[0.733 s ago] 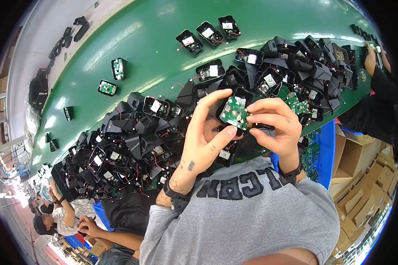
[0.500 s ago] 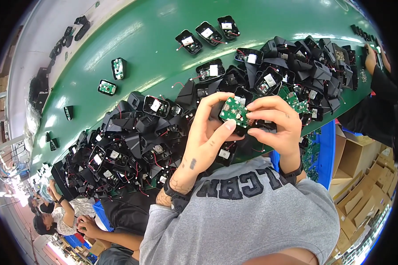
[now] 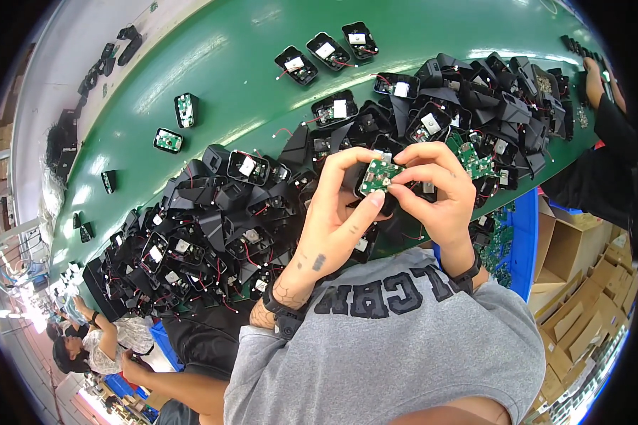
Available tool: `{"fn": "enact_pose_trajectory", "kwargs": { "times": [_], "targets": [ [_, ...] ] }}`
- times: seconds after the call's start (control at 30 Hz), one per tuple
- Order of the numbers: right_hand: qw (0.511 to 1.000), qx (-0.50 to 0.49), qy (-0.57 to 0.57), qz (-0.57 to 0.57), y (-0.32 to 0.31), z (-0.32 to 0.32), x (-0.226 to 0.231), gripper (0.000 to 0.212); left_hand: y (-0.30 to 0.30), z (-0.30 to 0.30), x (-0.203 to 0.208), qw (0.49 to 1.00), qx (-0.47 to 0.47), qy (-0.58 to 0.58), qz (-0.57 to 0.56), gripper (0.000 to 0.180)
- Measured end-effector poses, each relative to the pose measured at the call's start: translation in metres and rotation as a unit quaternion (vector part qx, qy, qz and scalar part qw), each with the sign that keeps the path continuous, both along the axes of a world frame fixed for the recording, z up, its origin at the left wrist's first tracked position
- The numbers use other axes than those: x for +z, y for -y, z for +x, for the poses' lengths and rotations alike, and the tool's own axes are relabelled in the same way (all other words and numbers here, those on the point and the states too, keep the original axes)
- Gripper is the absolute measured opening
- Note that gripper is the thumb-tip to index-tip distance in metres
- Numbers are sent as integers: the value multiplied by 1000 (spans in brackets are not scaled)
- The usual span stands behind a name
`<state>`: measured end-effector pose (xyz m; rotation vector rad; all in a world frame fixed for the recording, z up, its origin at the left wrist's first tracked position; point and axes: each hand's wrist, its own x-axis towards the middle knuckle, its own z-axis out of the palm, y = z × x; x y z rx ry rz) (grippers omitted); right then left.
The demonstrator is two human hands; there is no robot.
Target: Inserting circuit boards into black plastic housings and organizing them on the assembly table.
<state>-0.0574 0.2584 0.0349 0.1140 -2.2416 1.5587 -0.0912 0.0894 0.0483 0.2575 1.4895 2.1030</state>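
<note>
A small green circuit board [image 3: 373, 175] is held over the pile, with a dark edge, apparently a black plastic housing, around part of it. My left hand [image 3: 334, 223] is closed around it, thumb along the near edge and index finger curled over the far side. From the right, my right hand [image 3: 443, 190] pinches thumb and index fingertip together at a small pale part on the board; what lies between the fingertips is too small to make out. Just beyond and beneath both hands lie black housings [image 3: 337, 108] with white blocks and thin red wires.
A long heap of black housings [image 3: 198, 205] covers the near side of the green table [image 3: 241, 64]. Loose green boards [image 3: 478, 164] lie right of my hands. A blue bin [image 3: 523, 241] and cardboard boxes [image 3: 574, 248] stand at right. Co-workers sit at left [image 3: 96, 347] and right [image 3: 609, 134].
My right thumb and index finger have come together onto the board's surface; before, they were apart at its right edge. The board has tilted slightly in my left hand.
</note>
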Motion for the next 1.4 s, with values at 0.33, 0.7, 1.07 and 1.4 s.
{"fn": "enact_pose_trajectory", "kwargs": {
  "times": [0.33,0.7,1.07,1.4],
  "targets": [
    [998,39,-32,39,-4,-2,-3,15,-1,1,0,999,14,-1,-36,34],
    [982,164,-2,-93,-13,0,-4,12,3,-2,-1,999,19,5,-31,34],
    [986,123,-111,-24,-16,2,0,33,0,-2,7,994,104,-20,10,32],
    [990,112,-84,2,-8,2,-9,26,3,-4,-2,976,126,-147,-103,38]
  ]
}}
